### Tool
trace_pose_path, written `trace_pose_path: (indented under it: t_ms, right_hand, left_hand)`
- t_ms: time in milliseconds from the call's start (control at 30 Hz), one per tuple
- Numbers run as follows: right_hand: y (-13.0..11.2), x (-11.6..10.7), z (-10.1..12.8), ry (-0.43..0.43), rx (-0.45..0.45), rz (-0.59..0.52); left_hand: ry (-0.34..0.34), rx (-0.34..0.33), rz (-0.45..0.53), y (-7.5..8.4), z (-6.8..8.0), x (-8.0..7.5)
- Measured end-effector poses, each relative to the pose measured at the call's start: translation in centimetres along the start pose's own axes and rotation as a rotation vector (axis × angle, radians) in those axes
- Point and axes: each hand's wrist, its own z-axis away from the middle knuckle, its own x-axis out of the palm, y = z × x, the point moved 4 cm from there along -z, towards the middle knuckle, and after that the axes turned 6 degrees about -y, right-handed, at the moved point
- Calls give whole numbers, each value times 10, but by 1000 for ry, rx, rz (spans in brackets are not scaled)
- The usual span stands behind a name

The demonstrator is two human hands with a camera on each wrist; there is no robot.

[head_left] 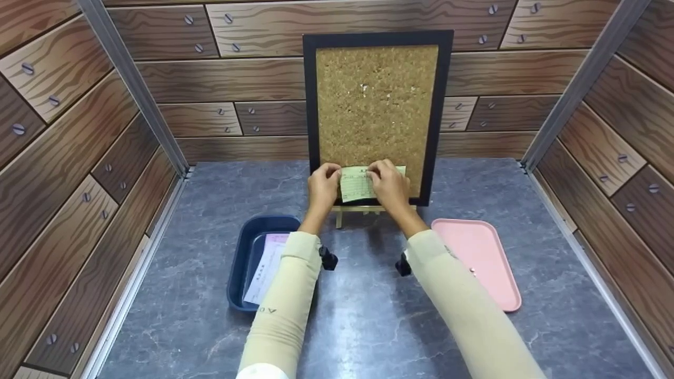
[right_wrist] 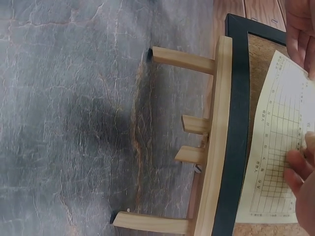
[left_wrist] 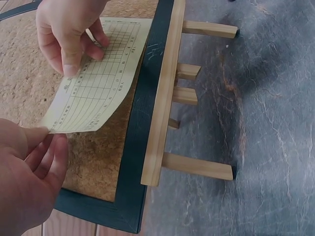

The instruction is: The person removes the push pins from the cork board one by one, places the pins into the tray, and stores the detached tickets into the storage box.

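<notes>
A pale green printed form (head_left: 357, 185) lies over the lower part of a framed cork board (head_left: 376, 105), its lower edge curling off the cork. My left hand (head_left: 323, 185) pinches the form's upper left corner between thumb and fingers. At the middle of the upper edge, my right hand (head_left: 390, 183) brings thumb and index finger together on the form; anything small between those tips is hidden. The left wrist view shows the right thumb (left_wrist: 71, 61) right at that edge, its other fingers curled over the printed grid.
A wooden easel (right_wrist: 221, 98) supports the board, its legs jutting forward. At the left, a dark blue tray (head_left: 235, 263) holds pink and white papers (head_left: 266, 268), partly behind the left sleeve. A pink tray (head_left: 492, 247) with small pieces (head_left: 472, 271) stands right. Wood-patterned walls surround the table.
</notes>
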Motion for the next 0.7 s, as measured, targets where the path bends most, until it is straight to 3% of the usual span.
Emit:
trace_pose_path:
  t_ms: [300, 500, 700]
  right_hand:
    - [1, -14, 4, 39, -62, -91]
    - [2, -27, 10, 85, -103, -136]
    - [4, -41, 17, 115, -88, -148]
  left_hand:
    - [-19, -18, 30, -2, 6, -10]
    - [-21, -34, 141, -3, 14, -18]
    - [-30, -20, 240, -6, 21, -22]
